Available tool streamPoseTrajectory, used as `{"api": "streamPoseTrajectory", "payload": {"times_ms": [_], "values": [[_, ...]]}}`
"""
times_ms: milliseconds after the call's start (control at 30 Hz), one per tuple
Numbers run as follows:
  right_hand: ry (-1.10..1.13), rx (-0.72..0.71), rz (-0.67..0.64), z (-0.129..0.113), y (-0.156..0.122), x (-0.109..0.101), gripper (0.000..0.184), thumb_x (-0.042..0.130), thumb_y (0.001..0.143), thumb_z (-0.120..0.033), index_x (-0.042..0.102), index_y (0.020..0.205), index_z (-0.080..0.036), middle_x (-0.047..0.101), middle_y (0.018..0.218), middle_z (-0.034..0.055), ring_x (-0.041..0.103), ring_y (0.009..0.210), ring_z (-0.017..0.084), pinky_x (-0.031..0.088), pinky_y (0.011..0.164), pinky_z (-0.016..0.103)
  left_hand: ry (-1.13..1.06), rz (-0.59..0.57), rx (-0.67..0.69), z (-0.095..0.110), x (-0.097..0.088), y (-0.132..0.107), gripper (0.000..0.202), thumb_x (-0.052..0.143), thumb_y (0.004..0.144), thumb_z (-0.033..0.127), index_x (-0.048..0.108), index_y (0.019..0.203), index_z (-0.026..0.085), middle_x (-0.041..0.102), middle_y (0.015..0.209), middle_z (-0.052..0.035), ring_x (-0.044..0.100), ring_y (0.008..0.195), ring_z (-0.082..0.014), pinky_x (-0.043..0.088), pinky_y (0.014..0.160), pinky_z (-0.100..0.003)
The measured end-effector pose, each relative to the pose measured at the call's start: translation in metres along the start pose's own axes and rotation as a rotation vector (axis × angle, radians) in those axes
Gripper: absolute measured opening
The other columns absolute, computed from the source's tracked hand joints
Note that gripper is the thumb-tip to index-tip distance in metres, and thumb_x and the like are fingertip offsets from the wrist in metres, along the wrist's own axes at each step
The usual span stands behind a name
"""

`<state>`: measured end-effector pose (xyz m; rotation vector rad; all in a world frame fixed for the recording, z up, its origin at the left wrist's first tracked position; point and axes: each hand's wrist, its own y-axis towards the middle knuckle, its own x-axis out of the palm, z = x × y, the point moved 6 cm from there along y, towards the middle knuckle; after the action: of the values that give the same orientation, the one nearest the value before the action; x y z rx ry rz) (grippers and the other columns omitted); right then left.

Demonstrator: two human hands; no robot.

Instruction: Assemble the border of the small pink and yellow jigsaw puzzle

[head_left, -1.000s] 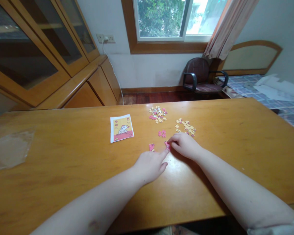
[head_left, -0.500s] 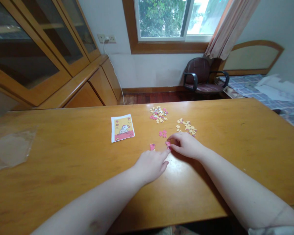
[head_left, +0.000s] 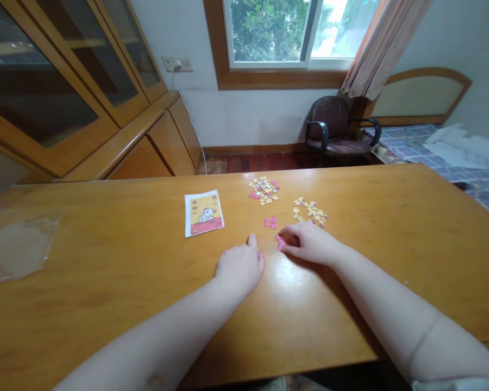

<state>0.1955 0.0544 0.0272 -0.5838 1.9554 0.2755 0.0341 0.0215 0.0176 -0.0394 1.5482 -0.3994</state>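
Pinching a pink puzzle piece [head_left: 280, 242] low on the wooden table [head_left: 106, 260]: right hand [head_left: 309, 244] | left hand [head_left: 240, 267] curled over a second pink piece [head_left: 258, 253] (mostly hidden; grip unclear) | risk: a sideways sweep could scatter the yellow piece pile [head_left: 310, 211] just beyond.

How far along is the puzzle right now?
Early. Done: only one small pink cluster looks joined. In hand: the right hand pinches pink pieces on the table; the left hand rests fingertips-down beside them. Left: the far pile and the nearer pile lie loose by the picture card.
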Motion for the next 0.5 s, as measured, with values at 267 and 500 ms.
{"api": "streamPoseTrajectory", "payload": {"times_ms": [267, 500], "values": [[-0.002, -0.012, 0.011, 0.0004, -0.0007, -0.0016, 0.026, 0.065, 0.078, -0.037, 0.068, 0.099, -0.021, 0.066, 0.073, -0.0002, 0.056, 0.064, 0.014, 0.037, 0.061, 0.025, 0.003, 0.013, 0.013, 0.0007, -0.0007, 0.0013, 0.028, 0.037, 0.091, 0.032, 0.048, 0.111, 0.015, 0.070, 0.083, -0.0135, 0.070, 0.080, -0.0317, 0.053, 0.066, -0.042], [-0.010, -0.008, 0.006, 0.0003, -0.0006, -0.0026, 0.025, 0.066, 0.076, -0.032, 0.068, 0.098, -0.021, 0.066, 0.075, 0.0002, 0.056, 0.066, 0.014, 0.036, 0.062, 0.025, -0.008, -0.037, 0.018, -0.0008, -0.0017, -0.0009, 0.040, 0.039, 0.085, 0.022, 0.043, 0.124, 0.013, 0.070, 0.087, -0.0151, 0.069, 0.081, -0.0318, 0.053, 0.067, -0.042]]}}
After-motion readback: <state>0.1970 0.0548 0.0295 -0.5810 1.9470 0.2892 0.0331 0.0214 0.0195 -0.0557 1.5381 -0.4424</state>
